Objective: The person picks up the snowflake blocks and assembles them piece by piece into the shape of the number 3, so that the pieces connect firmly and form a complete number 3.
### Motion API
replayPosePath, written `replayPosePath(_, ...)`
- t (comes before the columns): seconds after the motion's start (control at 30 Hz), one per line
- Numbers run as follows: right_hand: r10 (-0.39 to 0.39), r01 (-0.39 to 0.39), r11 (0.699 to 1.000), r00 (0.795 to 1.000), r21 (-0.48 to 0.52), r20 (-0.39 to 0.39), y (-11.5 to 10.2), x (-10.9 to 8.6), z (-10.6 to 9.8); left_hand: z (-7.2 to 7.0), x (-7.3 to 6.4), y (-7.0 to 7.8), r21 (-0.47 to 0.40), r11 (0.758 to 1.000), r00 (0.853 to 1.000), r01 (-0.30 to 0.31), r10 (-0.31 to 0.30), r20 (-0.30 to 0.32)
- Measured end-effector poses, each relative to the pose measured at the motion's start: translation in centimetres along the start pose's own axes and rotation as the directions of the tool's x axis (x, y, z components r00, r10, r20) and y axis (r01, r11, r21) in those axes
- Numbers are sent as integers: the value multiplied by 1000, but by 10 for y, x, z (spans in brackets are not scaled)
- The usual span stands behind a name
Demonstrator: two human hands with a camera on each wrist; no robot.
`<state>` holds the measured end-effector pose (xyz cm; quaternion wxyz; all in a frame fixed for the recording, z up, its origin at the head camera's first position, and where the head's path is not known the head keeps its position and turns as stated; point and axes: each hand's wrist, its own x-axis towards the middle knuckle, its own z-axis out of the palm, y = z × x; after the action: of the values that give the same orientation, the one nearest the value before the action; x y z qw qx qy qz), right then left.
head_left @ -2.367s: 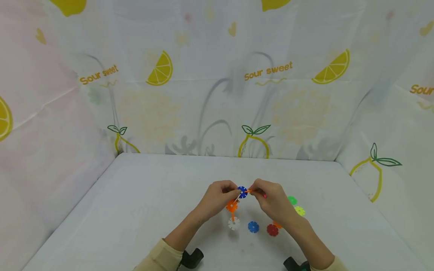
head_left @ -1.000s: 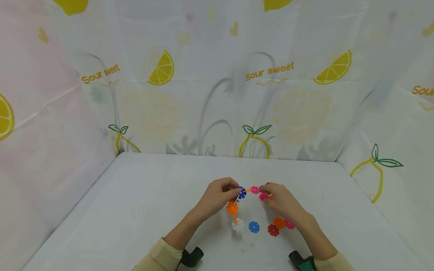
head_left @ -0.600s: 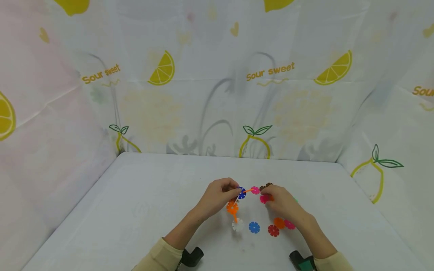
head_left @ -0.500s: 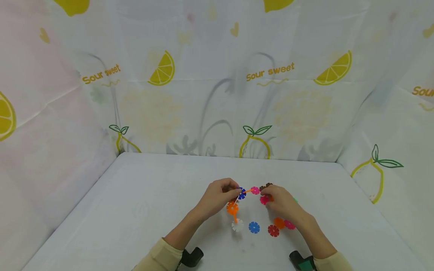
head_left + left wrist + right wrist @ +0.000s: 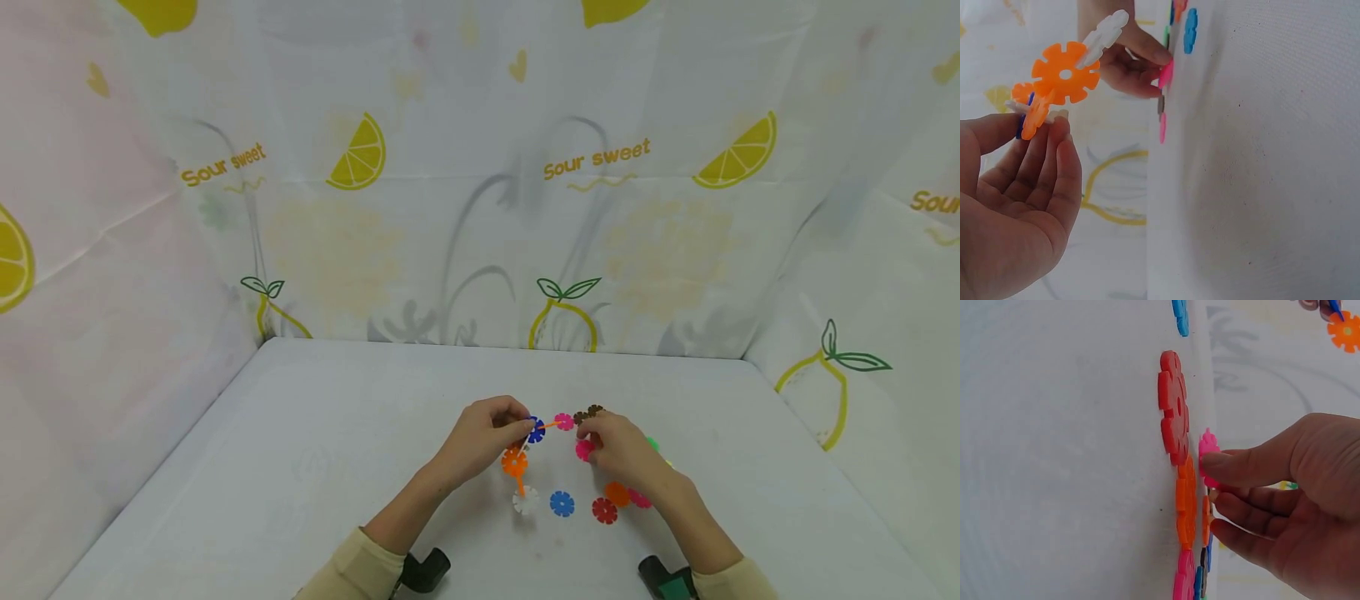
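My left hand holds a linked chain of notched snowflake discs up above the table, pinching it near the dark blue disc. An orange disc hangs below, with a white disc at the chain's lower end. Another orange disc sticks out by the left fingertips in the left wrist view. Low over the table, my right hand pinches a pink disc between thumb and fingers. The palm side of the right hand is hidden in the head view.
On the white table lie a light blue disc, a red disc, a loose orange disc and another pink disc. Brown discs lie beyond the right hand, a green disc beside it. Printed curtains surround the table.
My right hand has left the chain, gone right to the loose discs and taken hold of a pink one, which has shifted slightly toward me. My left hand stays almost still.
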<state>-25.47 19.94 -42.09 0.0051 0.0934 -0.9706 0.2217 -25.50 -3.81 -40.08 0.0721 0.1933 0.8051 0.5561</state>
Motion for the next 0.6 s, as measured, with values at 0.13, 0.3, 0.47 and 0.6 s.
replayPosePath(0.13, -7, 7, 1000, 1000, 14, -6, 1, 0, -1, 0, 0, 0, 2, 1000, 1000, 0, 0, -2)
replayPosePath(0.3, -61, 62, 997, 998, 52, -18, 2, 1, -4, -1, 0, -1, 0, 1000, 1000, -3, 3, 1)
replayPosePath(0.47, -68, 67, 987, 998, 147, 5, -2, -1, -8, -2, 0, -1, -12, 1000, 1000, 0, 0, -1)
replayPosePath(0.6, -62, 49, 966, 997, 254, 42, -5, -2, -12, -1, 0, -1, -16, 1000, 1000, 6, -6, -4)
